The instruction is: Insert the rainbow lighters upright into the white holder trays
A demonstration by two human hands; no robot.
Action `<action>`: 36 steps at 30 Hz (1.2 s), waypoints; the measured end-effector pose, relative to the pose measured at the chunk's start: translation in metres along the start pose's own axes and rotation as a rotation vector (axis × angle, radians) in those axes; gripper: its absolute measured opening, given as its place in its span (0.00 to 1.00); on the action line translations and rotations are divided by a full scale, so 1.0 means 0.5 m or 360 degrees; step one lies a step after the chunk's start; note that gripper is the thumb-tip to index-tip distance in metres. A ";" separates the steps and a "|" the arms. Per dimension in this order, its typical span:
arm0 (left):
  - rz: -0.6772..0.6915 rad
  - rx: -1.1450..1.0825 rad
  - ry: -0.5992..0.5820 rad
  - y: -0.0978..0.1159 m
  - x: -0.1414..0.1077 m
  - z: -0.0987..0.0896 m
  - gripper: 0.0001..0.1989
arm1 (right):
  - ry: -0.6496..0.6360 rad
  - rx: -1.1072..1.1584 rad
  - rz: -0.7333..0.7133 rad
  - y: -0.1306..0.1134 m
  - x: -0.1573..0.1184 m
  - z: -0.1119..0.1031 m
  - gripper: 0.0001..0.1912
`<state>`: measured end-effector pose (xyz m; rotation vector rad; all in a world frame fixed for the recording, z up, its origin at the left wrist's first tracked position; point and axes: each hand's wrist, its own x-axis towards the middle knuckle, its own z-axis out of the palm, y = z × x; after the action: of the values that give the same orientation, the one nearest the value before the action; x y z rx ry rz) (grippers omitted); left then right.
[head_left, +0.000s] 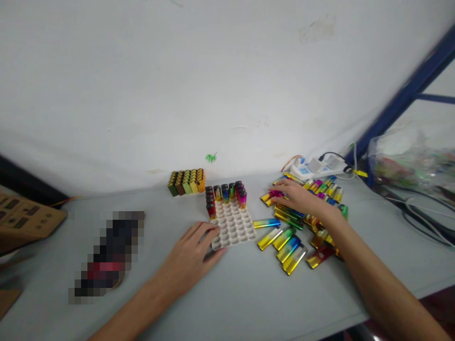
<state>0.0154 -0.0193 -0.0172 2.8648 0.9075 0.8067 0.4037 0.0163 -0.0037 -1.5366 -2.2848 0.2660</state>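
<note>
A white tray with rows of small hollows lies mid-table, and several coloured lighters stand upright in its back and side rows. At the tray's front left corner rests my left hand, its thumb and fingers apart around the edge. My right hand reaches over a pile of shiny metallic lighters to the right, its fingertips at a pink and gold lighter; whether it grips that lighter is not clear. Several gold-ended lighters lie flat between the tray and the pile.
A block of upright green, brown and orange lighters stands behind the tray by the wall. At the back right are a power strip and cables. A blurred dark object lies left, near a cardboard box. Plastic bags sit far right.
</note>
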 end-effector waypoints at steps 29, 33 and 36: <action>0.0034 0.0046 -0.0064 -0.002 -0.002 -0.001 0.15 | 0.0307 0.1658 0.0245 -0.175 0.019 0.019 0.20; 0.0032 0.0045 -0.0079 -0.002 -0.001 -0.003 0.14 | 0.0126 0.1977 0.0209 -0.197 0.018 0.036 0.20; 0.0017 0.0051 -0.0088 0.000 -0.001 -0.004 0.14 | 0.0134 0.2068 0.0315 -0.209 0.018 0.047 0.20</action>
<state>0.0141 -0.0197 -0.0155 2.9060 0.9081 0.7166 0.3021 -0.0146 0.0142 -0.9608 -1.2749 1.3552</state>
